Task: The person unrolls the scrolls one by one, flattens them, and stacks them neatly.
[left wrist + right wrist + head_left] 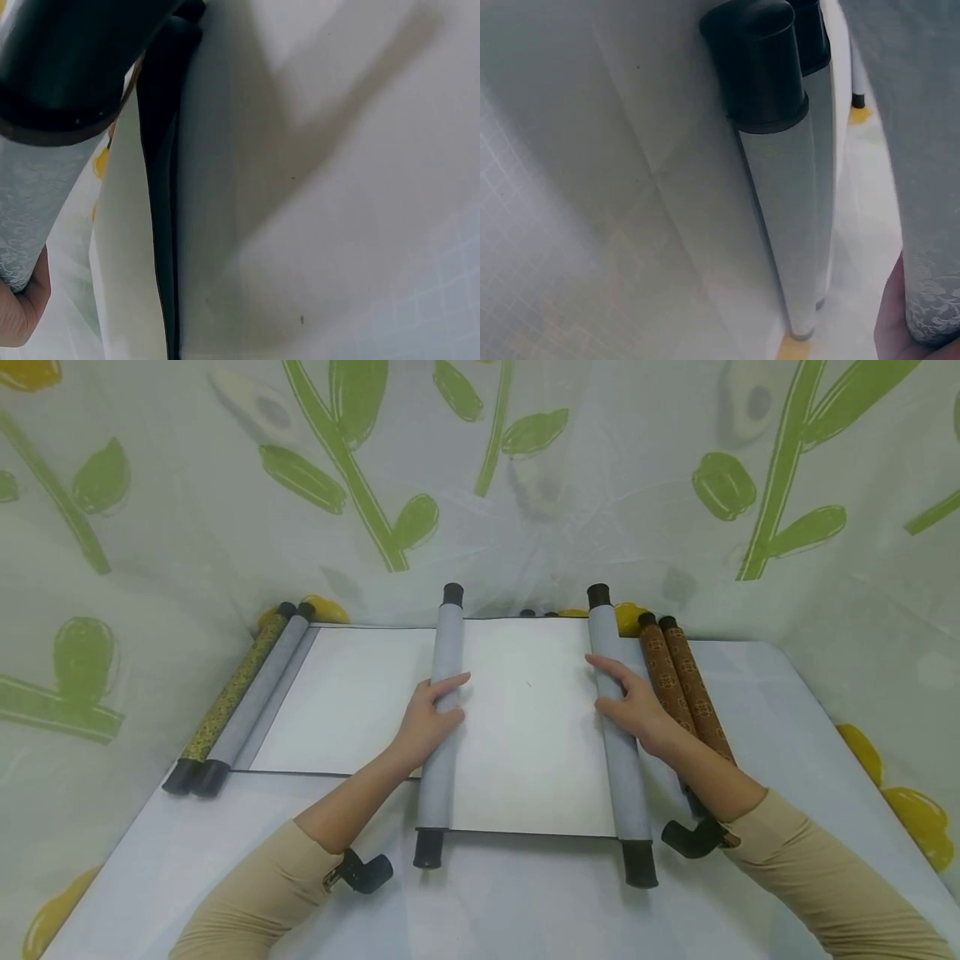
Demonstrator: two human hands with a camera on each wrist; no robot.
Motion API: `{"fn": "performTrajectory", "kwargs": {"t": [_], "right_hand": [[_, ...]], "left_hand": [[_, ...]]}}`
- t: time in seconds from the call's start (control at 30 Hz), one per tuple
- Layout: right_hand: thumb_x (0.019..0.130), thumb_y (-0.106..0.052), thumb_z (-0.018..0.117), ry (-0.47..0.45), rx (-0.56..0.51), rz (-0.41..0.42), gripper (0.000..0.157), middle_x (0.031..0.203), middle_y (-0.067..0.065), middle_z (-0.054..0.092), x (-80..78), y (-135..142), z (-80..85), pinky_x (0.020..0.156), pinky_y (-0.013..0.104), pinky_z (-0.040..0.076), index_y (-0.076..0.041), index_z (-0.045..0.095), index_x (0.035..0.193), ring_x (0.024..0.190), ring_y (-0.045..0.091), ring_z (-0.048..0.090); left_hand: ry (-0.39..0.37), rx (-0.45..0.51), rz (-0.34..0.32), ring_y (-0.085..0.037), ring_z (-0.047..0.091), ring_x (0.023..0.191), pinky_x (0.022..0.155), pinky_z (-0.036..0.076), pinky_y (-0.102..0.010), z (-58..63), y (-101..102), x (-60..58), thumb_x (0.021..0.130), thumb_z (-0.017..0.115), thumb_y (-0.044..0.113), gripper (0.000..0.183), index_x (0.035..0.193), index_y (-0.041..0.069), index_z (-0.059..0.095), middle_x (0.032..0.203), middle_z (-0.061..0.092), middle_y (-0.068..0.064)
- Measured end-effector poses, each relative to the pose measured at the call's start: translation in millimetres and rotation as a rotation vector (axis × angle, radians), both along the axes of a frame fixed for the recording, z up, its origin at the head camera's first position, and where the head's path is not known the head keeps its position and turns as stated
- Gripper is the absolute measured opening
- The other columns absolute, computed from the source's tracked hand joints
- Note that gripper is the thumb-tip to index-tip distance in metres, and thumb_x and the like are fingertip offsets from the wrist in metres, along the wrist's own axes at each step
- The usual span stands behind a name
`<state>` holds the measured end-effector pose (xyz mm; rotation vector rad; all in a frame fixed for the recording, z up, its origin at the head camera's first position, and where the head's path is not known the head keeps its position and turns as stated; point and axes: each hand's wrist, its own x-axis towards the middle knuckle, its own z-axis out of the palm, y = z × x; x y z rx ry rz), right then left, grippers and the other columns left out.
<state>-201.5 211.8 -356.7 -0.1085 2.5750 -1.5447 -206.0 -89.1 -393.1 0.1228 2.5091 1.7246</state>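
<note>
A hanging scroll with grey patterned backing and a blank white sheet [532, 727] is partly unrolled between my hands. My left hand [426, 720] grips its left roll, thumb and forefinger lying across the top. My right hand [633, 706] holds the right roll [617, 752] in the same manner. The other fingers are hidden beneath. Black caps end both rolls. In the left wrist view the left roll [30, 195] and part of my left hand [22, 307] show at the left edge; in the right wrist view my right hand [896, 322] shows low beside the grey roll [930, 225].
To the left, another open white scroll [352, 693] lies flat, with a grey roll [258, 693] and a yellow-green patterned roll [236, 693] at its end. Brown patterned rolls [697, 685] lie to the right on the white table [757, 710]. A leaf-printed curtain [615, 485] hangs behind.
</note>
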Motion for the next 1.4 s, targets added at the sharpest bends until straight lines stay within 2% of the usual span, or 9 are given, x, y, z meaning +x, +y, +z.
{"fn": "performTrajectory", "kwargs": {"t": [0.13,0.27,0.6,0.87,0.97,1.07,1.2,1.4], "right_hand": [[0.082,-0.003,0.068,0.029,0.047,-0.013,0.074,0.156,0.013,0.021,-0.6,-0.4,-1.8,0.113,0.056,0.011,-0.014,0.034,0.147,0.144,0.034,0.011],[0.076,-0.01,0.077,0.062,0.085,-0.006,0.082,0.155,0.014,0.024,-0.7,-0.7,-1.8,0.113,0.056,0.012,-0.013,0.035,0.146,0.143,0.035,0.015],[0.077,0.002,0.069,0.045,0.083,-0.009,0.08,0.155,0.015,0.021,0.7,0.8,0.8,0.113,0.057,0.012,-0.013,0.033,0.147,0.143,0.035,0.012],[0.078,0.008,0.056,0.024,0.039,0.002,0.077,0.156,0.016,0.016,2.7,3.6,2.7,0.111,0.059,0.013,-0.013,0.031,0.148,0.143,0.036,0.01],[0.079,0.008,0.056,0.018,0.023,-0.004,0.076,0.156,0.016,0.016,2.6,4.7,2.3,0.111,0.059,0.013,-0.013,0.032,0.148,0.143,0.036,0.01],[0.08,0.004,0.064,0.02,0.038,-0.007,0.076,0.156,0.016,0.018,1.8,5.6,0.5,0.111,0.058,0.012,-0.012,0.033,0.147,0.143,0.036,0.01],[0.076,-0.005,0.075,0.028,0.07,-0.003,0.082,0.156,0.014,0.021,1.6,5.7,-0.5,0.112,0.058,0.011,-0.012,0.034,0.147,0.144,0.035,0.011],[0.075,-0.005,0.076,0.038,0.073,0.003,0.084,0.156,0.014,0.021,1.3,5.7,0.1,0.112,0.058,0.012,-0.013,0.034,0.147,0.144,0.034,0.011]], "left_hand": [[-0.005,-0.03,0.002,-0.037,0.033,0.13,0.097,0.035,-0.059,0.5,-1.2,0.0,0.081,0.07,0.017,0.057,0.134,0.028,0.054,0.144,0.03,-0.016],[-0.005,-0.05,0.007,-0.038,0.032,0.131,0.098,0.036,-0.059,1.9,-1.7,-0.6,0.078,0.073,0.017,0.06,0.134,0.028,0.054,0.146,0.028,-0.016],[0.013,-0.03,0.013,-0.038,0.034,0.13,0.096,0.037,-0.061,7.6,-5.3,0.3,0.079,0.059,0.004,0.061,0.135,0.025,0.053,0.143,0.03,-0.016],[0.006,-0.046,0.017,-0.036,0.033,0.129,0.096,0.035,-0.06,5.2,-10.3,0.2,0.083,0.052,0.006,0.054,0.133,0.025,0.055,0.145,0.029,-0.015],[-0.012,-0.05,0.019,-0.035,0.032,0.129,0.097,0.034,-0.06,3.3,-12.0,-0.4,0.086,0.05,0.008,0.05,0.132,0.025,0.057,0.145,0.028,-0.015],[-0.02,-0.059,0.02,-0.036,0.031,0.131,0.098,0.033,-0.06,1.5,-13.0,-1.3,0.087,0.054,0.009,0.048,0.132,0.025,0.057,0.145,0.029,-0.015],[-0.028,-0.083,0.029,-0.037,0.03,0.134,0.099,0.034,-0.061,1.2,-13.2,-1.5,0.085,0.066,0.013,0.05,0.132,0.026,0.057,0.146,0.029,-0.016],[-0.027,-0.102,0.035,-0.038,0.03,0.134,0.099,0.034,-0.061,3.1,-14.9,-1.0,0.081,0.072,0.015,0.056,0.133,0.027,0.055,0.147,0.028,-0.015]]}}
